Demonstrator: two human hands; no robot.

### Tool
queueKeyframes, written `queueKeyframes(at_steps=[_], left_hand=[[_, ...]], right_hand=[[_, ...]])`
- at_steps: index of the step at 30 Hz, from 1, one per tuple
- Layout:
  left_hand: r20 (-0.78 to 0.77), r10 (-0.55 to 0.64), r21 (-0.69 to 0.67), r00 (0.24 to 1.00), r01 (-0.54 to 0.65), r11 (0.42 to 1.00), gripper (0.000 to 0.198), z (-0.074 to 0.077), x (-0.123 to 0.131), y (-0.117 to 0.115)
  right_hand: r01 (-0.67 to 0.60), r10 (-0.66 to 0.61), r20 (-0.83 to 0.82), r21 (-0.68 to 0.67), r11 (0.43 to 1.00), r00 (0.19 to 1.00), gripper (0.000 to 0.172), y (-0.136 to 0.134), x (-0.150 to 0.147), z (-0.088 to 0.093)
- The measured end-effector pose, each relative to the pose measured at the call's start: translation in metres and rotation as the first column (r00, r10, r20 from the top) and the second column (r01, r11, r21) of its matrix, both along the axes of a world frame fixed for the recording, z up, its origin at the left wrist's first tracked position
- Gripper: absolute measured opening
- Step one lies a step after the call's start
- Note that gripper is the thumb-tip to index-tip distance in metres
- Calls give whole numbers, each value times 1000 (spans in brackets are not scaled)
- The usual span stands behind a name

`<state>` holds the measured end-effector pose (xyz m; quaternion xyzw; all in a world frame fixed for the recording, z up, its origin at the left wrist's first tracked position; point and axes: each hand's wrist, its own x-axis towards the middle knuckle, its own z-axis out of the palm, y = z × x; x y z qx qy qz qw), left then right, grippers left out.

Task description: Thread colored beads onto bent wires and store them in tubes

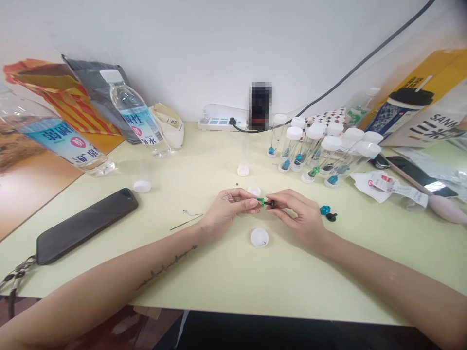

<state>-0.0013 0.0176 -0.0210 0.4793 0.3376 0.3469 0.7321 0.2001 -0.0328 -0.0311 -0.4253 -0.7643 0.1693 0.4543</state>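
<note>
Between the fingers of my left hand (231,208) is a small green part (260,200), with a thin bent wire (229,197) running back over the hand. My right hand (299,216) pinches a black stemmed piece (270,203) whose stem meets the green part. Below the hands lies a white cap (260,237) with a tiny dark speck in it. Just right of my right hand are a blue part (325,210) and another black piece (331,217). A loose wire with a thin rod (186,221) lies left of my left hand.
Several clear tubes with white caps (331,143) stand at the back right. A phone (87,226) and water bottles (136,114) are on the left. A power strip (219,124) sits by the wall. White caps (242,170) lie mid-table; paper scraps (386,187) are right.
</note>
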Motion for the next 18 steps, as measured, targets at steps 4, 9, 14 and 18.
queueKeyframes(at_steps=[4, 9, 14, 18], left_hand=[[1, -6, -3, 1000, 6, 1000, 19, 0, 0, 0], [11, -16, 13, 1000, 16, 1000, 17, -2, 0, 0], [15, -40, 9, 999, 39, 999, 16, -4, -1, 2], [16, -54, 10, 998, 54, 999, 17, -4, -1, 2]], right_hand=[[3, -13, -89, -121, 993, 996, 15, 0, 0, -1], [-3, -14, -108, -152, 988, 994, 13, 0, 1, -4], [-2, -7, -61, -140, 990, 998, 12, 1, 2, -5], [-38, 33, -38, -131, 991, 999, 15, 0, 3, -5]])
